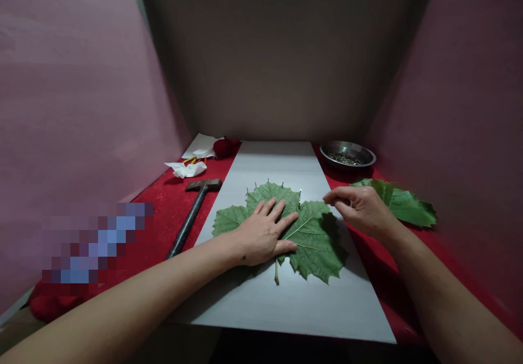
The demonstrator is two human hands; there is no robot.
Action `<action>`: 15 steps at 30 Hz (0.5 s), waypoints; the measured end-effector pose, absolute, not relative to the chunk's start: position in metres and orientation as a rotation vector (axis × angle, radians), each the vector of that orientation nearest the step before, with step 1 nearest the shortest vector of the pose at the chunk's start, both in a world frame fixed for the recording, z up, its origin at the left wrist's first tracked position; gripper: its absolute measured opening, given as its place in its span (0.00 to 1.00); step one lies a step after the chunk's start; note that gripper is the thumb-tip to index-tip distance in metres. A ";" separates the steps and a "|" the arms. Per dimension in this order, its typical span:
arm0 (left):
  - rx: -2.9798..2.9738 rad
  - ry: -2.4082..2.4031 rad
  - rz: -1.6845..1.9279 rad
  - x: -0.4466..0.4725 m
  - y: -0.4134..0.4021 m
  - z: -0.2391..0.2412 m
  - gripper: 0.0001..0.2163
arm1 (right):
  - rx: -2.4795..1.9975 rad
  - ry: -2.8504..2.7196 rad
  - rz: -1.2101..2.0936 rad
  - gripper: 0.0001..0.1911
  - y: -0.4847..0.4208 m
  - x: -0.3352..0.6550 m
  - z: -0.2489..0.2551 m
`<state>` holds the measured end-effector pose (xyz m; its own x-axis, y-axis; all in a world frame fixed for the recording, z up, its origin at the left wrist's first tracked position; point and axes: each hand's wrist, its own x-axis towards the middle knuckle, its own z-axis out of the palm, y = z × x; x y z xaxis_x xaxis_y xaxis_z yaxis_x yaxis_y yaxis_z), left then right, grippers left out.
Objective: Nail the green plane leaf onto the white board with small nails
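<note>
A large green lobed leaf point(314, 233) lies on a pale board point(261, 304), its stem pointing toward me. My left hand point(269, 230) rests flat on the leaf with its fingers spread, covering part of it. Several nails point(283, 183) stand upright along the leaf's far edge. My right hand point(355, 203) is just above the board's right edge, thumb and fingers curled together in a pinch. Whatever is between those fingertips is too small to make out. To the left of the board, a hammer point(191, 219) lies with its head away from me.
Red cloth point(163, 200) spreads on both sides of the board. A metal bowl point(371, 160) of small metal pieces sits at the back right, near another leaf point(412, 206). Crumpled white tissue point(188, 169) and a dark red round thing point(223, 147) are back left. Pink walls flank the space.
</note>
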<state>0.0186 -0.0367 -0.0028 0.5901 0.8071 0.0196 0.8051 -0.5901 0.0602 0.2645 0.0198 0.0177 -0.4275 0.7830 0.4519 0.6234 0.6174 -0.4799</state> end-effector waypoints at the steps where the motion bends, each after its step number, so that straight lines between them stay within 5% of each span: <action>1: 2.758 1.400 0.065 0.019 -0.037 -0.003 0.32 | -1.067 -2.218 0.351 0.14 0.019 0.263 0.018; 15: 2.678 1.375 0.084 0.015 -0.032 0.007 0.27 | -0.875 -2.675 0.214 0.10 0.017 0.250 0.008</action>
